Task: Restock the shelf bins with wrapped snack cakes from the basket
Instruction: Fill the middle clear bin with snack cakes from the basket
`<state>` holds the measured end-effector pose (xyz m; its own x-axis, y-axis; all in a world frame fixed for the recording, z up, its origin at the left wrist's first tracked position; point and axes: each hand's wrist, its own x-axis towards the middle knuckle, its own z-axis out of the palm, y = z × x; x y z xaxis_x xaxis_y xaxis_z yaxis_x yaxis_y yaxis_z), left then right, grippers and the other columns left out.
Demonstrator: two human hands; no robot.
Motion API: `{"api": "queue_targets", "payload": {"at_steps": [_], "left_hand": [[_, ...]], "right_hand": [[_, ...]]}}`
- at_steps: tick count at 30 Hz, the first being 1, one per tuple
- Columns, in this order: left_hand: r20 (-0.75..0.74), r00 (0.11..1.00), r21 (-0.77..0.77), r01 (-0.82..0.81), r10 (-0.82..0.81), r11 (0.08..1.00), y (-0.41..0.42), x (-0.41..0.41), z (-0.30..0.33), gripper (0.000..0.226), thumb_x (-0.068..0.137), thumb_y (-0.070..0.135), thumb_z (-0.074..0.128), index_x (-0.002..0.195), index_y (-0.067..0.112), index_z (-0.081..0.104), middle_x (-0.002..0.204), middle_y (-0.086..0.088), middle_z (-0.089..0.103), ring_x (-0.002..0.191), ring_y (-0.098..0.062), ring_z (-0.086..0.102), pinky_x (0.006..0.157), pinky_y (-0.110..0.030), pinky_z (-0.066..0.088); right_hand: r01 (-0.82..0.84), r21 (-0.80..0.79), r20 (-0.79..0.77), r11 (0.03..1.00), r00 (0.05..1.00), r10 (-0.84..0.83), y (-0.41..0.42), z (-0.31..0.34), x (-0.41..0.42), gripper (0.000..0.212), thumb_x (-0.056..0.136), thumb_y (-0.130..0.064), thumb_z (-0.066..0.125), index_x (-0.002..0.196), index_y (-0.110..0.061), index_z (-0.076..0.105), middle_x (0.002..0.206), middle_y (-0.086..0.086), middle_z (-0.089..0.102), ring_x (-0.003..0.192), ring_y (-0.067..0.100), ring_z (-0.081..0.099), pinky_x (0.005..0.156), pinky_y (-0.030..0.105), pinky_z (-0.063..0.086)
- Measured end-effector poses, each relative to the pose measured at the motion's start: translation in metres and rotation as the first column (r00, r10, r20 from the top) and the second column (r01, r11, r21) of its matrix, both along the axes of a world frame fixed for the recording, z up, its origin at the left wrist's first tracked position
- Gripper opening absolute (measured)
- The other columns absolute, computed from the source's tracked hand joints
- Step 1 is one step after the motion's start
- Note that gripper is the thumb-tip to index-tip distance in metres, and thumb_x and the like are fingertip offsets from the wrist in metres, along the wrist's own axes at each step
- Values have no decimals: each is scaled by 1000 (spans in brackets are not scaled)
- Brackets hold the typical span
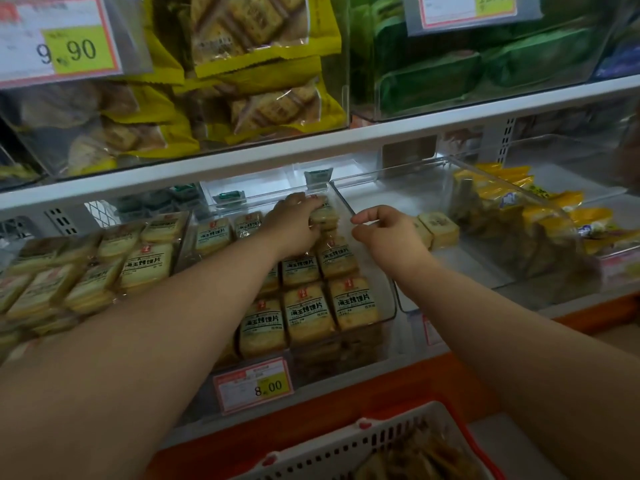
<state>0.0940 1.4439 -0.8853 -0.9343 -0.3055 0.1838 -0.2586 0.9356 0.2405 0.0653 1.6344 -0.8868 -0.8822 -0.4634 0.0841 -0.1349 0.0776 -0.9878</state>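
Wrapped pale-yellow snack cakes [308,311] fill a clear middle bin [389,308] on the lower shelf. My left hand [294,223] reaches deep into that bin, fingers closed on a wrapped cake [323,215] at the back row. My right hand [388,233] is over the neighbouring clear bin [502,278], curled around two wrapped cakes [440,230] that touch the bin floor. The white basket [346,445] with an orange rim sits at the bottom, holding more wrapped packets [422,459].
A bin at left holds more of the same cakes [86,271]. Yellow-wrapped snacks [554,216] lie in the bin at right. The upper shelf carries yellow cracker bags [249,64] and green packs [485,64]. A price tag reading 8.00 [254,384] hangs on the middle bin.
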Motion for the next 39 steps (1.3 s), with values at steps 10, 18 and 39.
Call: {"api": "queue_targets", "payload": {"at_steps": [10, 18, 39], "left_hand": [[157, 987, -168, -19, 46, 986, 4, 1, -5, 72, 99, 44, 47, 156, 18, 10, 157, -18, 29, 128, -39, 48, 90, -40, 41], [306, 939, -200, -98, 157, 975, 7, -3, 4, 66, 105, 48, 25, 158, 24, -6, 165, 0, -12, 152, -28, -3, 122, -48, 4], [-593, 806, 86, 69, -4, 994, 153, 251, -107, 25, 96, 18, 42, 107, 15, 65, 105, 0, 63, 101, -15, 53, 86, -23, 38]], "right_hand": [[23, 23, -17, 999, 1000, -23, 0, 3, 3, 12, 89, -8, 62, 90, -20, 63, 58, -3, 49, 29, -1, 37, 35, 12, 30], [-8, 56, -58, 998, 998, 11, 2, 1, -1, 10, 91, -14, 62, 90, -24, 63, 56, -5, 48, 30, 0, 35, 35, 13, 30], [188, 25, -342, 982, 924, -168, 79, -116, 192, 10, 92, -37, 54, 86, -44, 50, 73, -23, 60, 65, -5, 56, 52, 11, 38]]}}
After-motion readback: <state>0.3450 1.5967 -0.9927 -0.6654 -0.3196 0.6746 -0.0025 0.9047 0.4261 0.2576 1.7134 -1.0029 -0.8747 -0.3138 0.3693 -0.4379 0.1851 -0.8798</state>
